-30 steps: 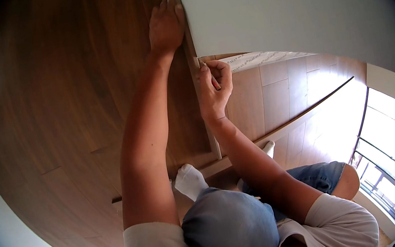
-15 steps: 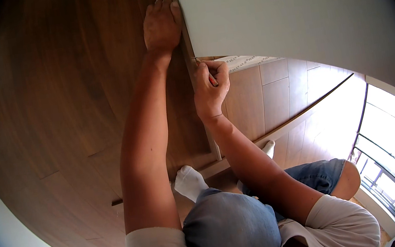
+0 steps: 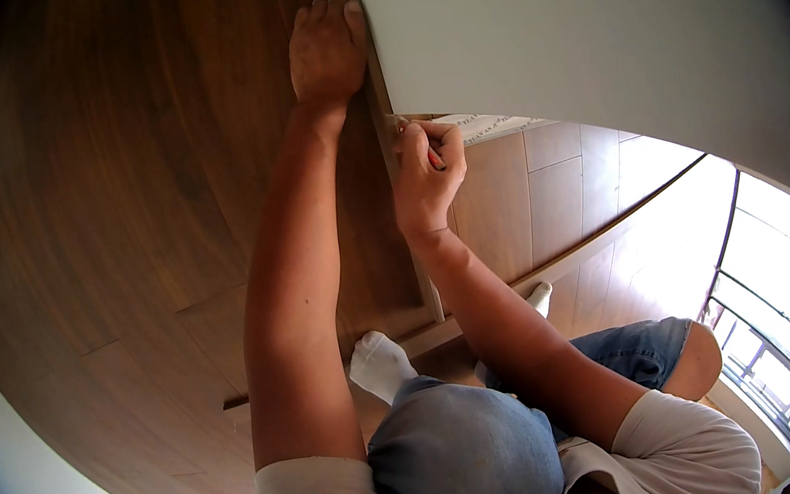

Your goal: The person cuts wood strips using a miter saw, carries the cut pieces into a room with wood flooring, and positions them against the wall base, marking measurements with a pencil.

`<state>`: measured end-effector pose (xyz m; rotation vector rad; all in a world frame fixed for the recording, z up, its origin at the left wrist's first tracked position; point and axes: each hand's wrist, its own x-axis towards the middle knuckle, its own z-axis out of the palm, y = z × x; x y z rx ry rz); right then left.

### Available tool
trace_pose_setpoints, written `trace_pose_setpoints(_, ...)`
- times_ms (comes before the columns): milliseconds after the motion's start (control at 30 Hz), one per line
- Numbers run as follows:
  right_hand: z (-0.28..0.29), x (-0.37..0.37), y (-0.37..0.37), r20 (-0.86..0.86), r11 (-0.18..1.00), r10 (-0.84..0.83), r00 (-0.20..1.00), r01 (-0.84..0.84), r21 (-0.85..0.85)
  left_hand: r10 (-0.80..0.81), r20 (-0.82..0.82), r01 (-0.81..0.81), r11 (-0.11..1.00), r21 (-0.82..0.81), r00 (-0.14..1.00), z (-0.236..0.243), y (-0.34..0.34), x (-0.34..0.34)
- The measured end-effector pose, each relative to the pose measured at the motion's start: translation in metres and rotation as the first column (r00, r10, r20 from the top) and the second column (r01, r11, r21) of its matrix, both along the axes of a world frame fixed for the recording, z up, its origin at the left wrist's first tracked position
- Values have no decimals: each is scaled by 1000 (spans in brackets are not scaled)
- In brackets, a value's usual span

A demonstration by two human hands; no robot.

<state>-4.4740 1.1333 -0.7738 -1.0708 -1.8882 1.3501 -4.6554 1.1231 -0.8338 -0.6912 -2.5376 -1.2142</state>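
Observation:
Along the edge of a white wall or panel (image 3: 575, 19) runs a narrow brown wooden strip (image 3: 378, 88). My left hand (image 3: 326, 59) lies flat on the brown planks beside it, fingers stretched forward and the hand's side against the strip. At the panel's near corner, my right hand (image 3: 425, 187) is closed around a slim reddish pencil (image 3: 436, 157). Its tip points at the strip by that corner; whether it touches is too small to tell. The fingers hide part of the pencil.
Wood plank flooring (image 3: 485, 204) extends to the right, with a white printed sheet (image 3: 494, 125) by the panel's lower edge. A long wooden threshold strip (image 3: 578, 254) crosses the floor near my socked feet (image 3: 380, 362). A bright window (image 3: 777, 375) stands at the far right.
My right hand has turned slightly and moved a little right with the pencil. The left hand stays flat in place; the whole view has shifted very slightly.

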Motion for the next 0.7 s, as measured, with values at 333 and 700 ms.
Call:
trace_pose_setpoints(333, 3, 0, -1, -37, 1000, 24, 999, -24, 11, 4, 10, -4, 1000, -2, 1000, 1, 0, 1)
trace_pose_setpoints(700, 5, -1, -1, -29, 998, -1, 1000, -1, -59, 0, 32, 0, 1000, 2, 999, 2, 0, 1)
